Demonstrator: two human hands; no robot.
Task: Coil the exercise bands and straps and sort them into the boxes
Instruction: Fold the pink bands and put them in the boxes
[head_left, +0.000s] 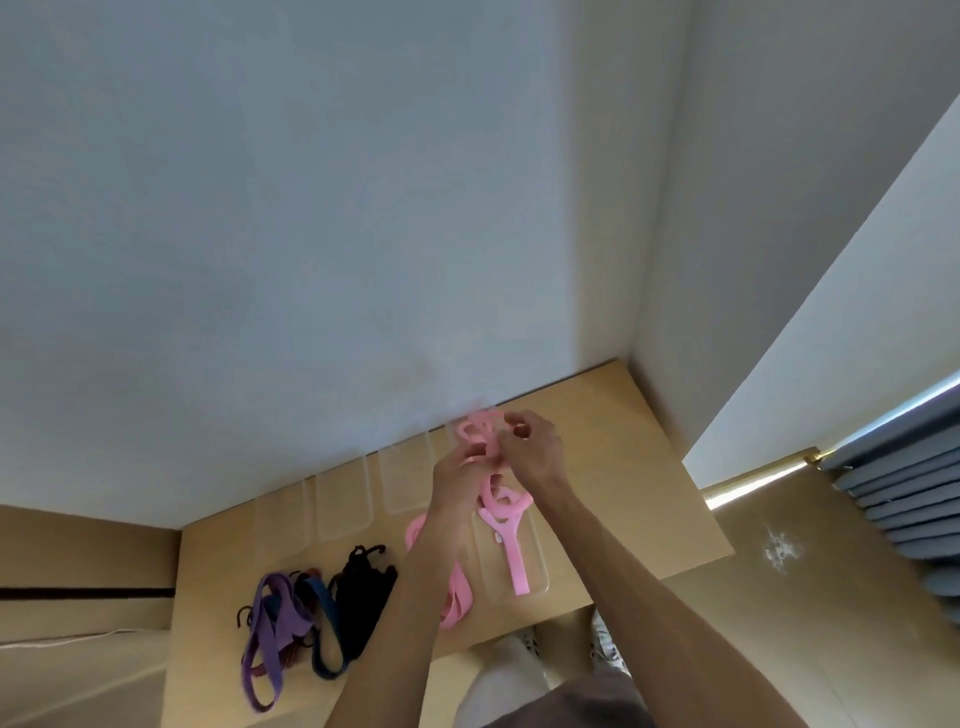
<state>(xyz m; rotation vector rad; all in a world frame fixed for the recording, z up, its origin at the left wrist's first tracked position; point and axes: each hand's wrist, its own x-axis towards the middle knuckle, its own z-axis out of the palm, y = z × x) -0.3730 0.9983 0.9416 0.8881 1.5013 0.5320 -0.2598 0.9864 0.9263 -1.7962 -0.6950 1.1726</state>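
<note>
Above the clear box (514, 561), the left hand (462, 467) and right hand (530, 441) pinch the pink strap (485, 441); wind even loops, keeping the dangling tail untwisted.

Soft, even daylight; mild motion blur; wide-angle bending at edges

left hand (460, 480), right hand (532, 447), fingers curled, raised together

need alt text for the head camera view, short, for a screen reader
Seen from above, a person's left hand and right hand hold a pink strap up over a wooden table by a white wall. Its tail hangs into a clear box, and purple, blue and black bands lie piled at left.
</note>
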